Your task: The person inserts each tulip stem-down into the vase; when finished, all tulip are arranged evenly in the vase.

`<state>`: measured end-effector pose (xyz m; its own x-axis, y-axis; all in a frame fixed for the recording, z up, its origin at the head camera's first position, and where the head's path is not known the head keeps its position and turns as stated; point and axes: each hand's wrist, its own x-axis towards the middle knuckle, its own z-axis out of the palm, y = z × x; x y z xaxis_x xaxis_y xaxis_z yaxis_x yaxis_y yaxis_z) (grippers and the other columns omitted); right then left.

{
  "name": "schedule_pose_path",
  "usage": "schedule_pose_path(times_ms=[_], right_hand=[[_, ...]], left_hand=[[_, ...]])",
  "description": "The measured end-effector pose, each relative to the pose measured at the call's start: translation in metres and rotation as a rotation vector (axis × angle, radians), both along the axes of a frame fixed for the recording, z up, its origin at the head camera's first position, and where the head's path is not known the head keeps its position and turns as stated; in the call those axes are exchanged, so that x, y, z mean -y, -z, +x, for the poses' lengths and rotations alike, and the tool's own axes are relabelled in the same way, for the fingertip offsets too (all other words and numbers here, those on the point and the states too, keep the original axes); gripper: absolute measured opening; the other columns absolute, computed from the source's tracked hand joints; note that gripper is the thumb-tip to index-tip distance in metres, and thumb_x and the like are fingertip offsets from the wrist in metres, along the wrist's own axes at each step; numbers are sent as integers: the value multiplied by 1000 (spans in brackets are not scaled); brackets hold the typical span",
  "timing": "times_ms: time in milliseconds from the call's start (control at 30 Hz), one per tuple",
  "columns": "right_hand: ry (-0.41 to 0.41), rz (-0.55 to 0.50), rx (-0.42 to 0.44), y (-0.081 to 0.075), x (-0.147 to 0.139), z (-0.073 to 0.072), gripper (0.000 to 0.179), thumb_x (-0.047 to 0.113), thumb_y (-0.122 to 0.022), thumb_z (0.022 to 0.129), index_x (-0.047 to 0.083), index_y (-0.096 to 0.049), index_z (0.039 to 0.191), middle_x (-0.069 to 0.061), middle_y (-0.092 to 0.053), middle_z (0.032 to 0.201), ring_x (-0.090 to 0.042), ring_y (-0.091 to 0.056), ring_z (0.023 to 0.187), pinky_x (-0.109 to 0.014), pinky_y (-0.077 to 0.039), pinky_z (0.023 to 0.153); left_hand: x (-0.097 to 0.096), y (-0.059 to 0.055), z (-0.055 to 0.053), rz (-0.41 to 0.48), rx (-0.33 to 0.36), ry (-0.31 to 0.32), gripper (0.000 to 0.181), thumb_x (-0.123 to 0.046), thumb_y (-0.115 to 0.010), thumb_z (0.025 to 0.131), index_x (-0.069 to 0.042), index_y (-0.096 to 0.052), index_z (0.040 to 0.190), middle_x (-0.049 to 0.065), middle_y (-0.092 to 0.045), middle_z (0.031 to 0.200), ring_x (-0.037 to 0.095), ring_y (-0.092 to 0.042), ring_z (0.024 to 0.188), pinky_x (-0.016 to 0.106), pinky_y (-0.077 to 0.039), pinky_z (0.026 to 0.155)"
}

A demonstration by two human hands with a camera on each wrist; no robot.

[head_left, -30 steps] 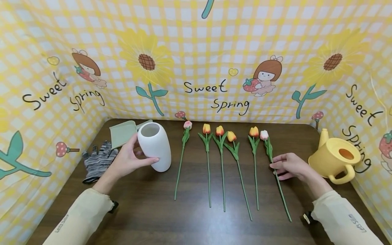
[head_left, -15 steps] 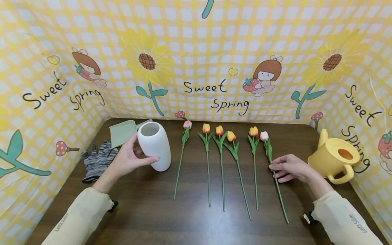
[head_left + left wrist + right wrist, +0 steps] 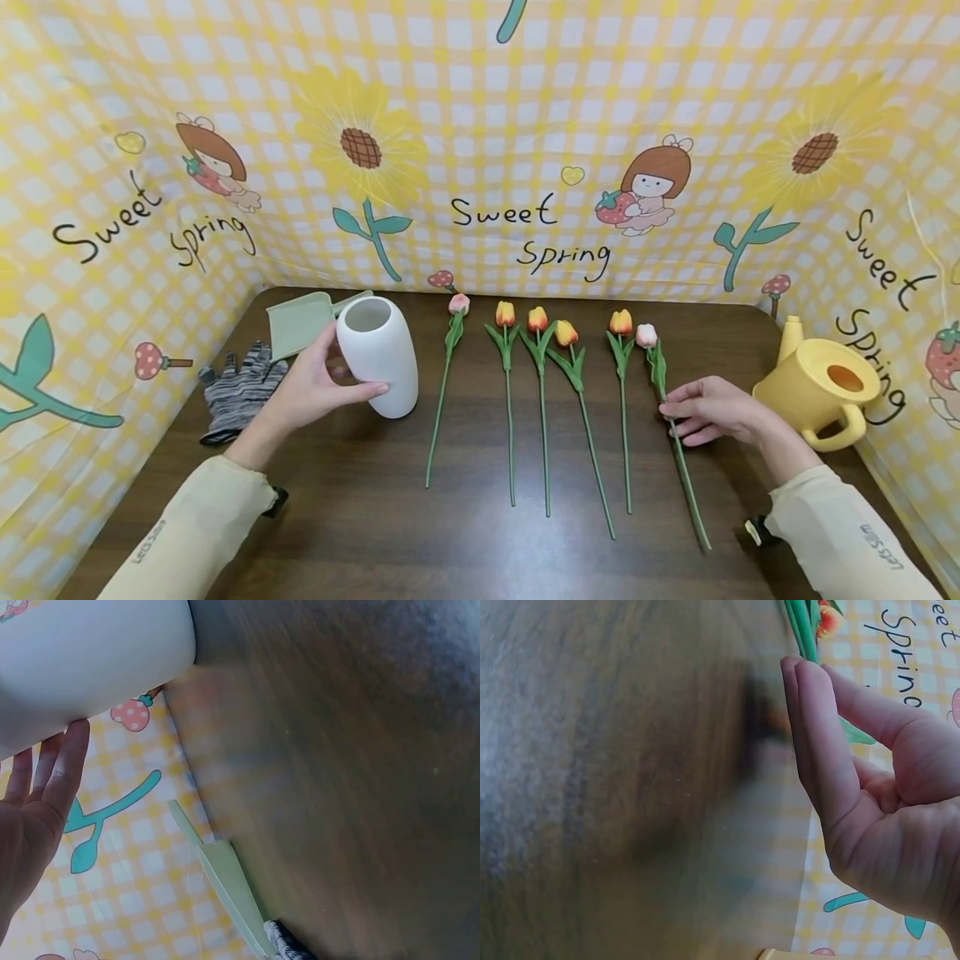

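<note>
A white vase (image 3: 382, 358) leans a little in the head view, its mouth up. My left hand (image 3: 318, 387) grips its side, thumb across the front and fingers behind. The left wrist view shows those fingers against the vase wall (image 3: 97, 660). To the right, my right hand (image 3: 708, 412) pinches the stem of a pale pink tulip (image 3: 656, 371) just below its leaf. Another pink tulip (image 3: 453, 333) lies beside the vase. Between the two pink ones, several orange-yellow tulips (image 3: 540, 342) lie in a row with stems toward me.
A yellow watering can (image 3: 813, 387) stands at the right beyond my right hand. On the left lie a grey knit glove (image 3: 236, 396) and a pale green dustpan (image 3: 300, 325). Checked yellow cloth (image 3: 495, 125) walls the dark wooden table (image 3: 450, 550) at the back and sides.
The lower end of the right-hand pink tulip's stem has swung slightly left and toward me, and the right fingers shifted a little on it. The left hand keeps its hold on the vase.
</note>
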<state>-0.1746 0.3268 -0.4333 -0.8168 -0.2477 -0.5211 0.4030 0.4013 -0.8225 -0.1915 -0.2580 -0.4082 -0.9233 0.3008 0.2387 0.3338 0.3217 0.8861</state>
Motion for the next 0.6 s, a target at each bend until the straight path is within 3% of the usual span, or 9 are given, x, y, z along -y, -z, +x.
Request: schedule_pose_path(times_ms=[300, 600], right_hand=[[-34, -27, -11, -26, -4, -1, 56, 19, -67, 100, -17, -44, 137, -13, -71, 107, -23, -73, 87, -40, -61, 75], [-87, -75, -39, -55, -6, 0, 38, 16, -64, 101, -10, -53, 127, -11, -73, 101, -24, -73, 88, -41, -61, 75]], left_hand=[[2, -14, -4, -31, 100, 22, 99, -12, -95, 72, -16, -33, 149, 8, -50, 135, 32, -57, 114, 38, -60, 81], [1, -16, -1, -46, 112, 4, 96, -14, -95, 72, -14, -34, 147, 9, -50, 133, 33, -56, 114, 38, -60, 81]])
